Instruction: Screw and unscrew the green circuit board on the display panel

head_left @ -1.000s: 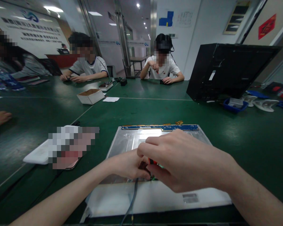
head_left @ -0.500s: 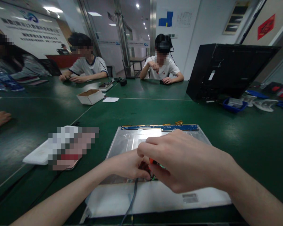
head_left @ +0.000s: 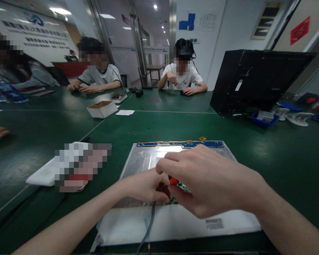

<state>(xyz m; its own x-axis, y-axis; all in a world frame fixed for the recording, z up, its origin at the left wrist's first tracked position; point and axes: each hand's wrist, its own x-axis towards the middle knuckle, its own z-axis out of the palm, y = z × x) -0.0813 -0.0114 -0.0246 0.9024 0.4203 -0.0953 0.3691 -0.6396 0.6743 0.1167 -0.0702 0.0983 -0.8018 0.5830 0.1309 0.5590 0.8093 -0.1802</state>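
**Head view: both hands pinched over a silver panel**

Head camera shows a flat silver panel [head_left: 149, 159] lying on the green table [head_left: 268, 152], a blue circuit strip [head_left: 180, 144] along its far edge. The left hand [head_left: 146, 186] and right hand [head_left: 210, 180] meet above it, pinching a small red-and-green part [head_left: 175, 181], mostly hidden by fingers. A grey cable [head_left: 149, 226] runs out of frame.

A flat silvery panel [head_left: 149, 159] lies face-down on the green table — blue circuit strip [head_left: 180, 143] along its twelve o'clock edge, grey cable [head_left: 149, 226] trailing toward six.
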